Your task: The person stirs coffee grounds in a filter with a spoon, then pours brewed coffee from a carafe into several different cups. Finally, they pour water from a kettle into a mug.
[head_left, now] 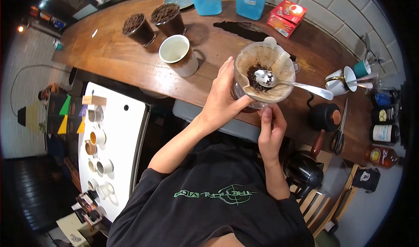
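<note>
A clear dripper (239, 74) lined with a paper filter (284, 70) is near the wooden counter's front edge. Dark coffee grounds (254, 77) lie in the filter, and a metal spoon (307, 88) rests in it with its handle over the right rim. My left hand (224, 94) is wrapped round the left side of the dripper, thumb at the front. Below the front rim my right hand (271, 127) has its fingers pinched together at the glass; what they grip is hidden.
Left of the dripper stand a white mug (182, 63) and two glasses of coffee beans (140, 32) (169, 22). Blue containers (251, 2) and a red box (286, 19) are at the back. A black kettle (305, 170), scissors (339, 138) and bottles (384, 133) are at right.
</note>
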### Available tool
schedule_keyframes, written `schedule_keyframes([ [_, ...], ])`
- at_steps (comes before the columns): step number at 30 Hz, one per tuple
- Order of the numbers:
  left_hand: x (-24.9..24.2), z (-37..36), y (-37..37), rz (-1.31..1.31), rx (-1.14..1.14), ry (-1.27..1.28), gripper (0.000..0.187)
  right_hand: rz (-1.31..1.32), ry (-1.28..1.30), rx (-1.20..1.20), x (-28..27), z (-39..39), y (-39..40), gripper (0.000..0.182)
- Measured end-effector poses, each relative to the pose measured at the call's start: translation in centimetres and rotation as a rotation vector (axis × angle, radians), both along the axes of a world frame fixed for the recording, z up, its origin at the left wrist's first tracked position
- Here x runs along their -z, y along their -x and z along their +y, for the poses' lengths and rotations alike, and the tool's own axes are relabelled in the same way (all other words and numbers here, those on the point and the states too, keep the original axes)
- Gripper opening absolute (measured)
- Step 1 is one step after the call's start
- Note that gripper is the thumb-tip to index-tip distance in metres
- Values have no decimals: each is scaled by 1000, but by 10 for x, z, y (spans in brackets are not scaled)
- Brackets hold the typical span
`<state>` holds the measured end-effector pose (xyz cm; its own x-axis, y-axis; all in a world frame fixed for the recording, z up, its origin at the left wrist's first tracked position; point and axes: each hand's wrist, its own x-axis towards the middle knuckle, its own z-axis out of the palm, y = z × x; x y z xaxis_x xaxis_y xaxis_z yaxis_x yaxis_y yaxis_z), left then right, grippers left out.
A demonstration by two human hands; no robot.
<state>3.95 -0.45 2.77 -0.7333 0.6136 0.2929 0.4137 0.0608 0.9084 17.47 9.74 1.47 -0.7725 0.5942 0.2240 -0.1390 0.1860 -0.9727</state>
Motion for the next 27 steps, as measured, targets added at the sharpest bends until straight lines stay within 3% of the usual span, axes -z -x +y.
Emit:
schedule_keyframes([
  [12,-6,-74,-48,160,-73,-118,73,-5,132,-222,12,-49,-50,29],
  [16,-7,-119,-63,137,-105,-140,76,15,-78,-208,25,-80,-57,25],
  [17,-2,-132,-65,197,-117,-146,78,-13,-208,-62,27,-96,-62,23],
  [20,5,-175,-72,139,-157,-95,78,-58,2,-136,34,-132,-60,22],
  [27,43,-272,-77,44,-355,-5,77,-20,-15,-342,56,-214,-19,21],
])
